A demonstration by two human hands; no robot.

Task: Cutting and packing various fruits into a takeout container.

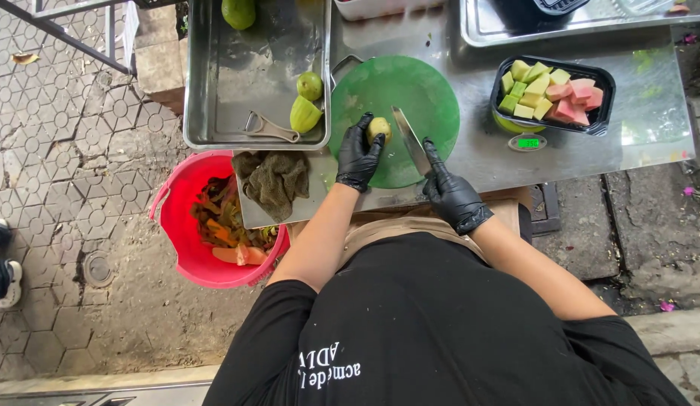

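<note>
Left hand (358,156): black glove, fingers curled over a small yellow-green fruit (378,129), pinning it on the board; fingertips arched, probably to keep them out of the blade's path.
Right hand (453,195): black glove, fingers wrapped tight round a knife handle; forefinger laid along the spine, likely to steady the blade.
Knife (409,137): blade angled toward 11 o'clock, tip just right of the fruit; touching or not, cannot tell.
Fruit position: left part of the round green cutting board (418,94), near its 9 o'clock edge.
Metal tray (237,83): at 9 o'clock of the board; holds two green fruits (308,100) and a peeler (269,128), all within the left hand's reach.
Cloth (275,180): dark rag at 7 o'clock of the board, handy for wiping.
Red bucket (177,225): below the counter edge at 8 o'clock, filled with peelings, placed so scraps can drop straight in.
Black container (606,105): at 3 o'clock, green and pink cubes, sitting on a small scale (527,141).
</note>
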